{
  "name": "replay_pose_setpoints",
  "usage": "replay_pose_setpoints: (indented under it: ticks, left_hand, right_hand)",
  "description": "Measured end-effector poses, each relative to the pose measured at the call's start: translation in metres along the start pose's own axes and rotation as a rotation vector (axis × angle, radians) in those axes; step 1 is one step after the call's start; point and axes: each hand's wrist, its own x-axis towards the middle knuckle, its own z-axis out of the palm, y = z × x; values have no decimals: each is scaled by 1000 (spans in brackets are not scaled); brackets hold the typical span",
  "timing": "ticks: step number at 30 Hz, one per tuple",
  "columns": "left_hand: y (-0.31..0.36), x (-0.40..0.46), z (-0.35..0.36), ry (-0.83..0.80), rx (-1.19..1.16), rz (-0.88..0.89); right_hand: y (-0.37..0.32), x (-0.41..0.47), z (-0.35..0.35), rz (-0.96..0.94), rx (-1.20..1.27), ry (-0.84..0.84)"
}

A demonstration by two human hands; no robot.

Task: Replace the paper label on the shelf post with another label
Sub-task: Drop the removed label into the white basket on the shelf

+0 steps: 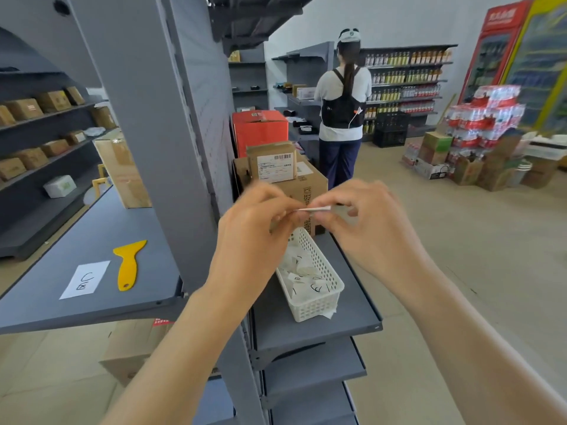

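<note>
My left hand (251,237) and my right hand (371,228) meet in front of me, both pinching a thin white paper label (314,209) seen edge-on between the fingertips. Below them a white plastic basket (319,299) on the right-hand shelf holds several crumpled paper labels with black marks. The grey shelf post (147,118) rises to the left of my hands. On the left shelf lie a flat white paper label (84,279) with handwriting and a yellow plastic scraper (129,263).
Cardboard boxes (282,173) and a red box (260,130) stand behind the basket. A person (342,118) stands with their back to me at far shelves. Stacked bottle packs (484,118) and cartons sit at the right on the floor.
</note>
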Motion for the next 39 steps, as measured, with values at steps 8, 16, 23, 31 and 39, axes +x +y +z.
replay_pose_setpoints:
  ticks: [8, 16, 23, 31, 39]
  left_hand:
    - [0, 6, 28, -140, -52, -256]
    - [-32, -10, 69, -159, -391, -689]
    - [-62, -33, 110, -298, -158, -742]
    - [-85, -58, 136, -464, 2, -789]
    - [-89, -60, 142, -372, 18, -667]
  right_hand:
    - [31, 6, 16, 165, 331, -51]
    - [68, 9, 52, 325, 211, -124]
    - [105, 2, 98, 430, 144, -241]
    - [138, -10, 141, 473, 24, -371]
    - [133, -13, 146, 479, 76, -363]
